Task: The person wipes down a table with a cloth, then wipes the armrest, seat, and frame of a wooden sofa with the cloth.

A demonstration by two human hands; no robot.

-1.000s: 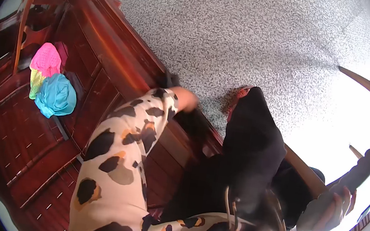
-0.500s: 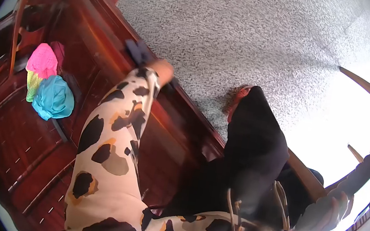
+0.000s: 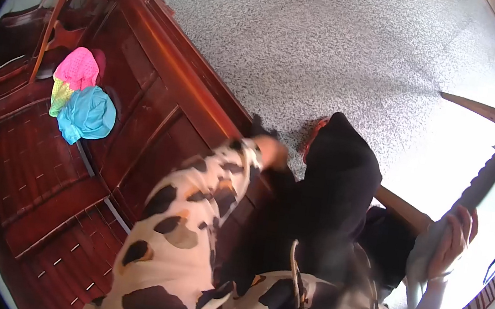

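My left hand (image 3: 271,151), blurred by motion, is closed on a dark cloth (image 3: 259,126) at the front rail of a dark red wooden bench (image 3: 174,90). Part of the cloth shows just beyond the fingers; the rest is hard to tell from the black trousers. At the right, my right hand (image 3: 454,242) has its fingers bent round the pale grey edge of a table (image 3: 494,167). Farther left on the bench lies a bundle of pink and yellow cloth (image 3: 77,70), with a light blue cloth (image 3: 88,114) against it.
A speckled grey floor (image 3: 313,44) stretches beyond the bench. My black-trousered leg (image 3: 342,180) stands between bench and table, with a red shoe (image 3: 314,140) partly showing. Wooden table legs (image 3: 478,109) stick out at the right. A curved wooden armrest (image 3: 59,8) rises at the far left.
My left hand first moved up and left along the bench rail, then came back down and right with the dark cloth. My right hand stays at the table edge. The view has shifted slightly.
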